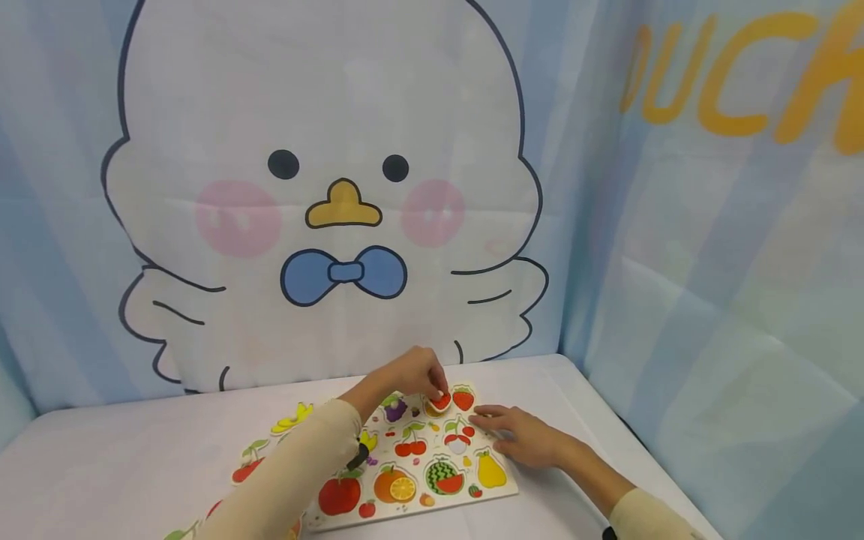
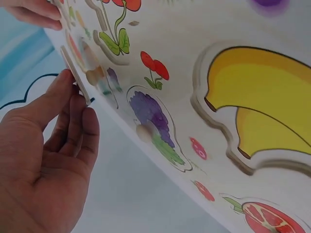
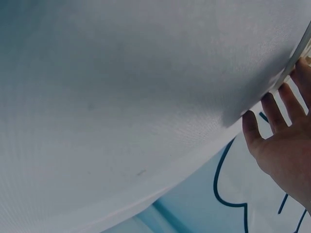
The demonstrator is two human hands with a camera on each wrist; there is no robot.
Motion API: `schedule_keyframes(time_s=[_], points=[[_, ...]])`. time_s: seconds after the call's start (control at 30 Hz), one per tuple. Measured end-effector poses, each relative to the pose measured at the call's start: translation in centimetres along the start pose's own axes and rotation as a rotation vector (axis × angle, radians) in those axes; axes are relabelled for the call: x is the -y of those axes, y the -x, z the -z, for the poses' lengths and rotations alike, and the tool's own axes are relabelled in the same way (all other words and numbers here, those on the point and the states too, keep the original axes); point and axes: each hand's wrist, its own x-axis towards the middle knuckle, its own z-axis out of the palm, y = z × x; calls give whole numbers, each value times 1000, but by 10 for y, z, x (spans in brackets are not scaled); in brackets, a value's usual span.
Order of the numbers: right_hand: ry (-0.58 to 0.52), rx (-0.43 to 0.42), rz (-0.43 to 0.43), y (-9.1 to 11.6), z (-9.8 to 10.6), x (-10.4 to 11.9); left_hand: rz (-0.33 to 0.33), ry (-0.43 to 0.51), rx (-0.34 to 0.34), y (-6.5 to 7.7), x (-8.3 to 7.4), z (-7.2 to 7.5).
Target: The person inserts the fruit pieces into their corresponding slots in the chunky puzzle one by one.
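My left hand (image 1: pixel 415 371) is over the far side of a white fruit puzzle board (image 1: pixel 394 510). Its thumb and fingertips pinch a thin, flat puzzle piece (image 1: pixel 442 403) with a red face and pale rim. In the left wrist view that piece (image 2: pixel 75 73) appears edge-on, so its picture is hidden there. The held piece overlaps an orange-coloured picture, beside a strawberry (image 1: pixel 463 398). My right hand (image 1: pixel 520 435) lies at the board's right edge, fingers extended and touching it. In the right wrist view, the fingers (image 3: pixel 274 114) are spread along that edge.
Left of the board, partly behind the left sleeve (image 1: pixel 290 465), lie loose pieces, including bananas (image 1: pixel 292 418) and cherries (image 1: pixel 246 471). A grape piece (image 2: pixel 150 111) with a small knob sits on the board. A white cloth covers the table (image 1: pixel 101 465); printed curtains (image 1: pixel 709 300) hang behind and right.
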Motion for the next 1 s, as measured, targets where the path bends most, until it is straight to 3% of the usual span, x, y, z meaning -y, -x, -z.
schedule_keyframes(time_s=[0.43,0.73,1.0], points=[[-20,11,10,2,0,2,59,-83,46,-23,-23,-14],[8,9,25,1,0,-1,44,-143,49,-29,-33,-18],[4,9,36,2,2,0,65,-123,47,-34,-36,-18]])
